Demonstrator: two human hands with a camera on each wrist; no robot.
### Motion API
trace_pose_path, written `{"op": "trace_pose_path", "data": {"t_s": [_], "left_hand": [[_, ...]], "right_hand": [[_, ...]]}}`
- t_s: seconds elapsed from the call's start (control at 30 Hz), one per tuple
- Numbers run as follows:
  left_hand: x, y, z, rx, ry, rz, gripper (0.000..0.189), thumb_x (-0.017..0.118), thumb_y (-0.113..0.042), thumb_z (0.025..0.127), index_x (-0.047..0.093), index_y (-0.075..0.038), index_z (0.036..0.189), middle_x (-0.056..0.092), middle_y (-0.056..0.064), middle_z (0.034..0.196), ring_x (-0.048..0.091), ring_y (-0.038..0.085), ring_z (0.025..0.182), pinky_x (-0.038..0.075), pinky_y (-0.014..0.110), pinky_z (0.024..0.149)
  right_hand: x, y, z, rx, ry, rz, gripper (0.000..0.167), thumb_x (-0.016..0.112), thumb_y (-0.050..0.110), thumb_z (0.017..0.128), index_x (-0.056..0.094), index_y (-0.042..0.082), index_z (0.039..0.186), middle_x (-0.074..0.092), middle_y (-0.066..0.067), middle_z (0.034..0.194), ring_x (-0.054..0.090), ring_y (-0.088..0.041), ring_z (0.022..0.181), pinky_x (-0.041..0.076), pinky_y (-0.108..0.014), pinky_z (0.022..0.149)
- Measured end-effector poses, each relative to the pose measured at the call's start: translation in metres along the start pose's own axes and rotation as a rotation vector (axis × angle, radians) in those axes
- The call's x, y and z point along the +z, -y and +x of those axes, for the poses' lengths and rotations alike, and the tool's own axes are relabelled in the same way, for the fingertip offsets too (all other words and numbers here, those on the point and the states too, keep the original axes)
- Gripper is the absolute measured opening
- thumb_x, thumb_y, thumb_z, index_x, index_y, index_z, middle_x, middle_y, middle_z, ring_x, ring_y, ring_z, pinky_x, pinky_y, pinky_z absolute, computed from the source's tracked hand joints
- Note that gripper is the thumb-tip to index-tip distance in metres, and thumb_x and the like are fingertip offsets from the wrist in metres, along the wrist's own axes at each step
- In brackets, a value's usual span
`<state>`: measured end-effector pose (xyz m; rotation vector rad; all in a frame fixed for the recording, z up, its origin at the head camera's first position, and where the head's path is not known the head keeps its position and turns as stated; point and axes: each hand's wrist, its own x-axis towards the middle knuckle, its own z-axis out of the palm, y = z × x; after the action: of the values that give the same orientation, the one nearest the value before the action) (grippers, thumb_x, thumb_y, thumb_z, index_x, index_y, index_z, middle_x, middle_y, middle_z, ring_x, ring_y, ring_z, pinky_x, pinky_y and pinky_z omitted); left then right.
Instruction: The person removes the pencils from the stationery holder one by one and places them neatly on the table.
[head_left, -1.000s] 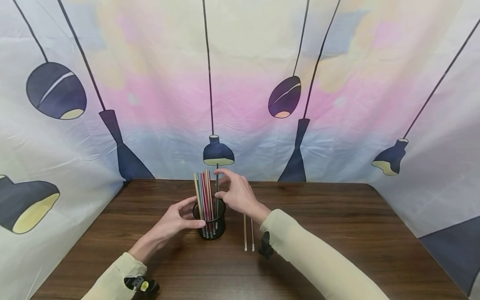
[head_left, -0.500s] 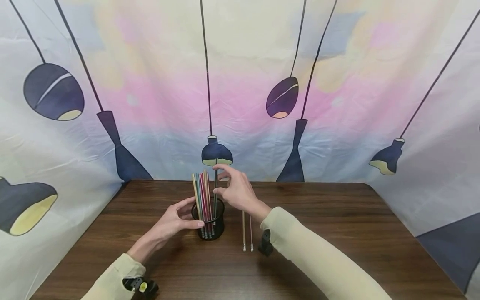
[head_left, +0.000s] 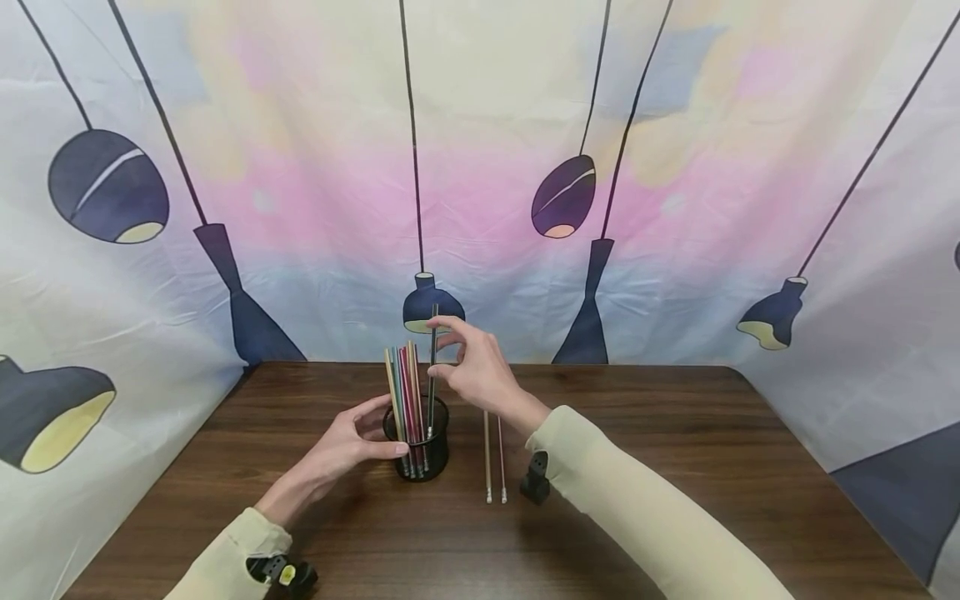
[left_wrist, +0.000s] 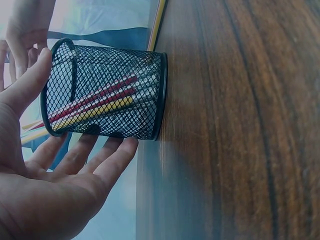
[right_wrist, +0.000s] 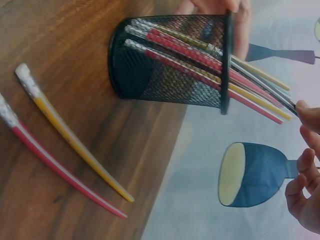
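A black mesh pencil cup (head_left: 431, 462) stands on the table, with several coloured pencils (head_left: 408, 392) leaning to its left side, eraser ends down. Thumb and fingers of my left hand (head_left: 352, 437) grip the cup from its left; in the left wrist view the thumb is by the rim and the fingers lie along the mesh wall. My right hand (head_left: 480, 367) pinches a dark pencil (head_left: 432, 392) above the cup. In the right wrist view that pencil's eraser end (right_wrist: 214, 49) is near the cup's rim, low among the other pencils.
Two pencils lie on the brown wooden table (head_left: 360, 533) right of the cup, one yellow (right_wrist: 75, 142) and one red (right_wrist: 60, 170). A cloth with printed lamps (head_left: 487, 208) hangs behind the table and along its sides.
My right hand has raised the dark pencil, so its eraser end is now up near the cup's rim. My left hand has kept its grip on the cup.
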<state>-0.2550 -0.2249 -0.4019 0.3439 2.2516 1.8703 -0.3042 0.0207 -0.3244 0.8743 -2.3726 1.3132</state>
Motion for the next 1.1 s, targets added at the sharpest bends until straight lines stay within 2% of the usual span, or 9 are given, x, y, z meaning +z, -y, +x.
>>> {"op": "trace_pose_path", "data": {"t_s": [0.23, 0.7, 1.0, 1.1], "left_hand": [[0.001, 0.0, 0.0, 0.008, 0.002, 0.0, 0.09, 0.082, -0.012, 0.092, 0.031, -0.002, 0.164, 0.047, 0.027, 0.156, 0.053, 0.044, 0.137, 0.05, 0.047, 0.103], [0.002, -0.001, 0.0, 0.015, 0.008, 0.027, 0.092, 0.083, -0.012, 0.092, 0.028, 0.001, 0.165, 0.046, 0.029, 0.156, 0.053, 0.045, 0.136, 0.048, 0.05, 0.106], [0.001, 0.0, -0.001, 0.027, 0.008, 0.02, 0.093, 0.083, -0.012, 0.091, 0.028, 0.002, 0.164, 0.047, 0.029, 0.154, 0.055, 0.044, 0.135, 0.049, 0.046, 0.104], [0.0, 0.0, -0.001, 0.031, 0.013, 0.011, 0.093, 0.084, -0.012, 0.09, 0.028, 0.002, 0.164, 0.048, 0.03, 0.154, 0.055, 0.044, 0.134, 0.05, 0.043, 0.102]], "right_hand": [[-0.012, 0.005, 0.004, -0.028, -0.044, -0.019, 0.061, 0.087, 0.004, 0.087, 0.065, 0.022, 0.141, 0.077, 0.0, 0.106, 0.051, -0.022, 0.065, 0.038, -0.029, 0.056], [-0.032, 0.004, 0.004, -0.022, -0.1, 0.002, 0.061, 0.089, 0.003, 0.084, 0.068, 0.022, 0.138, 0.077, 0.006, 0.1, 0.045, -0.018, 0.062, 0.035, -0.028, 0.056], [-0.053, -0.008, -0.002, 0.009, -0.114, -0.011, 0.06, 0.089, 0.004, 0.086, 0.068, 0.021, 0.139, 0.078, 0.0, 0.101, 0.047, -0.028, 0.061, 0.035, -0.029, 0.052], [-0.059, -0.015, -0.007, 0.028, -0.111, -0.026, 0.06, 0.088, 0.003, 0.086, 0.067, 0.022, 0.139, 0.078, -0.001, 0.103, 0.047, -0.027, 0.06, 0.035, -0.029, 0.051]]}}
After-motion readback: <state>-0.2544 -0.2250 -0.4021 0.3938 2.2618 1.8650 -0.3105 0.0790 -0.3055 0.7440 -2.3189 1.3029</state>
